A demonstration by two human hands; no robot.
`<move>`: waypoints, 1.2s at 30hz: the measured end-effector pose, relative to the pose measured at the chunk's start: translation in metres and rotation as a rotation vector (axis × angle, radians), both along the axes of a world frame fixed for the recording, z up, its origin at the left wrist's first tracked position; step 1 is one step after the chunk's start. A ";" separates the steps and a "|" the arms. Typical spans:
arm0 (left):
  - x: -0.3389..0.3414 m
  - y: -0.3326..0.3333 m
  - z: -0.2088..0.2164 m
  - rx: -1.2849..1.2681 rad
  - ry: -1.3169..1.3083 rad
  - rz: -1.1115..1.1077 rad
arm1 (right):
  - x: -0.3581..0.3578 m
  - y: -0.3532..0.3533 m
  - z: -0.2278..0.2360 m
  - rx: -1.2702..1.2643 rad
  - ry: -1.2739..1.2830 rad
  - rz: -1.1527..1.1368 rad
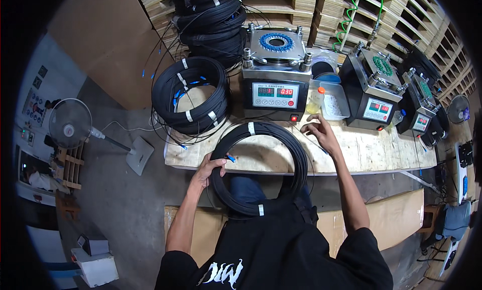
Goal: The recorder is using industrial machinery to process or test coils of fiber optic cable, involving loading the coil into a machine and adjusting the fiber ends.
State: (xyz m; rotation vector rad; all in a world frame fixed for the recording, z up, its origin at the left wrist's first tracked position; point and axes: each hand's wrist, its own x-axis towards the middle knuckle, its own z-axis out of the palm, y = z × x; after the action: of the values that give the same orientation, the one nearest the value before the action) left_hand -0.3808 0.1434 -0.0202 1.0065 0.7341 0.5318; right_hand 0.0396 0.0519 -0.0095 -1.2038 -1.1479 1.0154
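My left hand (207, 170) is closed round the left side of a black cable coil (301, 164), held upright at the table's front edge. White tape bands bind the coil at top and bottom. A blue connector (230, 158) pokes out beside my left thumb. My right hand (320, 133) hovers over the table right of the coil, its fingers bent and apart. A thin dark strand (325, 151) runs below that hand; whether the fingers touch it I cannot make out. Behind the coil stands a black machine (275, 79) with a lit red display and a ring of blue connectors on top.
Taped cable coils (193, 114) lie left of the machine, with a tall coil stack (213, 34) behind. A clear tray (334, 104) and an orange-capped bottle (316, 100) stand to its right. Further right are more machines (371, 87). A floor fan (70, 124) stands left.
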 end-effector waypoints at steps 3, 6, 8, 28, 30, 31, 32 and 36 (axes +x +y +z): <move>-0.005 -0.002 -0.004 -0.023 -0.005 0.015 | 0.003 0.001 0.014 -0.139 -0.194 0.168; -0.004 -0.003 -0.002 -0.034 -0.016 0.026 | 0.000 -0.005 0.012 -0.316 -0.511 0.193; -0.001 -0.003 -0.002 -0.034 -0.021 0.018 | 0.007 0.001 -0.017 -0.281 -0.854 0.240; -0.007 -0.026 0.055 0.158 0.045 0.079 | -0.072 -0.013 0.068 -0.253 -0.040 0.268; -0.010 -0.032 0.072 0.236 0.079 0.072 | -0.076 -0.017 0.075 -0.149 -0.131 0.239; -0.014 -0.035 0.084 0.273 0.089 0.056 | -0.081 -0.020 0.091 -0.120 -0.143 0.230; -0.010 -0.044 0.107 0.317 0.035 0.155 | -0.083 -0.019 0.103 -0.143 -0.110 0.282; -0.036 -0.029 0.160 0.358 0.133 0.255 | -0.099 0.017 0.135 -0.030 -0.029 0.318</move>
State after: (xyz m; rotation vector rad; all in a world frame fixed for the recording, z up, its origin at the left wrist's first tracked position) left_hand -0.4171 0.1139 0.1400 1.2972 0.9123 0.8449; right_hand -0.0596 0.0692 0.1255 -1.0823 -1.3803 1.2596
